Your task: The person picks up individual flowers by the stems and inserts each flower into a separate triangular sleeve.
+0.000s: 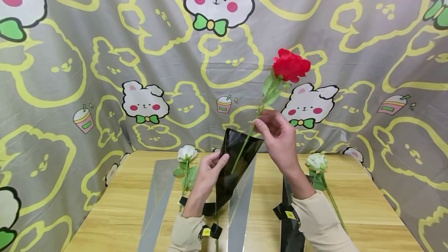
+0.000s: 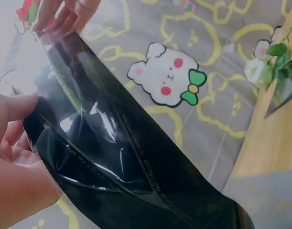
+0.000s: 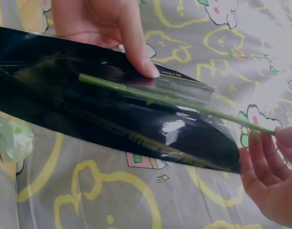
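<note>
My left hand (image 1: 209, 169) grips the edge of a glossy black flower sleeve (image 1: 225, 186), thumb on its front, and holds it tilted above the table. Pinched between the thumb and fingers of my right hand (image 1: 281, 137) is the green stem (image 3: 184, 106) of a red artificial rose (image 1: 291, 65). Its bloom and leaves stand above the hand. The lower stem runs down past the sleeve's wide mouth, and its cut end shows against the dark film about midway along the sleeve. In the left wrist view, the fingers on the stem are right at the mouth.
On the wooden table (image 1: 266, 205), a white rose (image 1: 187, 153) lies at the left and another white rose (image 1: 316, 162) at the right. Greyish flat strips (image 1: 157, 193) lie between them. Another black sleeve (image 1: 286, 189) is partly under my right forearm. A patterned curtain (image 1: 224, 69) hangs behind.
</note>
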The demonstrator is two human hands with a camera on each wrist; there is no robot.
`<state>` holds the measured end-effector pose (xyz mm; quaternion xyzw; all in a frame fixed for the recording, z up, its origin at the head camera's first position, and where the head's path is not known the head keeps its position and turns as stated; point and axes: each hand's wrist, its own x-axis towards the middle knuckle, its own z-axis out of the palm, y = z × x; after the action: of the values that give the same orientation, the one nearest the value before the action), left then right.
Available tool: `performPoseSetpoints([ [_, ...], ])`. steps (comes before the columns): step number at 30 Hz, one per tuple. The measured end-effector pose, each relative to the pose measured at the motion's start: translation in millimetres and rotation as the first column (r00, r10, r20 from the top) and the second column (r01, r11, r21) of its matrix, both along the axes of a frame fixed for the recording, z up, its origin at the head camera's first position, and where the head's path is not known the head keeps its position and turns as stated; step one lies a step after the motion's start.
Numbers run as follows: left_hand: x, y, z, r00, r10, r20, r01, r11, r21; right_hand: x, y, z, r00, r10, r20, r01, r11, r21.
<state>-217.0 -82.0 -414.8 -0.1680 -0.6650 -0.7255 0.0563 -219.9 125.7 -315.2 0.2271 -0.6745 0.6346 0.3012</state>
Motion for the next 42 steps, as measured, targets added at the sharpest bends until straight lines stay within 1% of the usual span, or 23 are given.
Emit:
performPoseSetpoints([
  [2, 0.0, 0.4, 0.0, 1.000, 0.022, 0.003, -0.022, 1.000, 0.020, 0.1, -1, -1.0, 1.000, -0.015, 0.005, 0.015, 0.999, 0.035],
  [5, 0.3, 0.9, 0.5, 0.999, 0.040, 0.011, -0.041, 0.998, 0.048, 1.1, -3, -1.5, 0.999, -0.025, 0.036, 0.022, 0.996, 0.084],
  [9, 1.5, 1.2, 2.0, 0.999, 0.044, 0.016, -0.045, 0.996, 0.074, 3.3, -6, -1.2, 0.996, -0.029, 0.087, 0.015, 0.987, 0.158],
  [12, 2.3, 0.9, 2.8, 0.999, 0.042, 0.015, -0.043, 0.995, 0.087, 4.8, -8, -0.1, 0.992, -0.048, 0.119, 0.017, 0.969, 0.247],
  [15, 3.0, 1.2, 3.7, 0.999, 0.041, 0.003, -0.041, 0.994, 0.097, 6.3, -9, 1.2, 0.985, -0.062, 0.161, 0.004, 0.941, 0.339],
  [16, 3.4, 1.1, 4.1, 0.999, 0.042, -0.002, -0.042, 0.994, 0.103, 6.5, -9, 1.5, 0.983, -0.063, 0.174, -0.005, 0.932, 0.362],
  [18, 3.9, 1.3, 4.6, 0.999, 0.045, -0.007, -0.044, 0.992, 0.115, 6.3, -9, 1.7, 0.979, -0.044, 0.199, -0.036, 0.925, 0.378],
  [21, 4.6, 2.3, 5.4, 0.999, 0.049, -0.006, -0.048, 0.989, 0.139, 5.2, -8, 1.3, 0.975, -0.005, 0.220, -0.077, 0.928, 0.365],
  [24, 5.2, 4.2, 5.8, 0.998, 0.060, 0.001, -0.060, 0.986, 0.155, 5.6, -5, 1.7, 0.972, 0.024, 0.233, -0.099, 0.943, 0.317],
  [26, 5.7, 5.9, 6.2, 0.997, 0.072, 0.013, -0.073, 0.983, 0.168, 7.4, -2, 3.0, 0.975, 0.012, 0.223, -0.072, 0.962, 0.264],
  [27, 5.9, 6.6, 6.4, 0.997, 0.079, 0.019, -0.081, 0.981, 0.174, 9.0, 0, 4.3, 0.977, 0.004, 0.213, -0.052, 0.974, 0.222],
  [29, 6.4, 7.8, 6.7, 0.995, 0.093, 0.033, -0.098, 0.978, 0.183, 13.1, 3, 7.0, 0.985, -0.019, 0.172, -0.002, 0.992, 0.124],
  [30, 6.5, 8.4, 6.9, 0.994, 0.100, 0.038, -0.105, 0.977, 0.187, 15.5, 3, 8.4, 0.989, -0.038, 0.140, 0.028, 0.997, 0.075],
  [31, 6.7, 8.8, 7.1, 0.993, 0.107, 0.043, -0.113, 0.975, 0.190, 18.1, 4, 9.9, 0.993, -0.058, 0.103, 0.055, 0.998, 0.031],
  [33, 6.5, 9.4, 7.5, 0.992, 0.118, 0.044, -0.125, 0.973, 0.195, 23.3, 2, 12.6, 0.996, -0.082, 0.028, 0.083, 0.996, -0.041],
  [34, 6.3, 9.7, 7.5, 0.991, 0.124, 0.044, -0.130, 0.972, 0.196, 25.5, 0, 13.5, 0.995, -0.095, -0.002, 0.095, 0.994, -0.053],
  [36, 5.7, 10.1, 7.3, 0.991, 0.133, 0.035, -0.137, 0.971, 0.197, 28.4, -5, 14.7, 0.993, -0.108, -0.039, 0.106, 0.993, -0.059],
  [39, 4.8, 10.8, 6.4, 0.989, 0.144, 0.007, -0.143, 0.970, 0.197, 29.1, -12, 15.5, 0.991, -0.130, -0.038, 0.128, 0.991, -0.039],
  [42, 4.2, 11.8, 5.1, 0.989, 0.149, -0.018, -0.142, 0.969, 0.204, 25.6, -16, 15.4, 0.978, -0.206, -0.018, 0.205, 0.978, -0.040],
])
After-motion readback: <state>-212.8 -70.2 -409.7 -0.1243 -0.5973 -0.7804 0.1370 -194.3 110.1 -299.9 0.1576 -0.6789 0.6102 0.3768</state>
